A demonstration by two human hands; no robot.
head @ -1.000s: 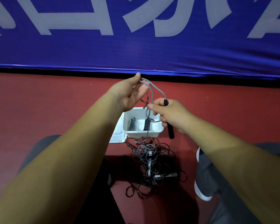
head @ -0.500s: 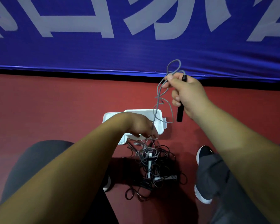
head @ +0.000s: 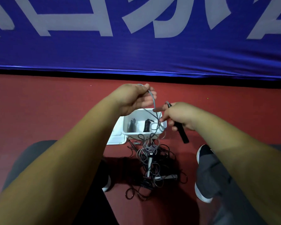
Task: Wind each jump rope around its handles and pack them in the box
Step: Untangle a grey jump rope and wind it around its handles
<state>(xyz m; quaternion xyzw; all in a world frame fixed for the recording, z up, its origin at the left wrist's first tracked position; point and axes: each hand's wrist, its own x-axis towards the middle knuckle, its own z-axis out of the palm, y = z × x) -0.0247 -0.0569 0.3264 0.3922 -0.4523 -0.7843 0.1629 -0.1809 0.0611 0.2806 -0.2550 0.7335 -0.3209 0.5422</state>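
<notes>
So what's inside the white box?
Two wound black ropes: a left bundle and a right bundle. The gray rope crossing the white box hides its right corner.

Red floor [head: 39, 111] meets a blue banner [head: 136, 54] with white lettering.

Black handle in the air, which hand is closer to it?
Right. The right hand grips the black handle itself; the left hand is apart, to its left, pinching the grey rope above the white box.

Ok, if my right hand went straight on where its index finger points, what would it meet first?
Probably the grey rope hanging from the left hand, just beyond the right hand; depth is unclear.
</notes>
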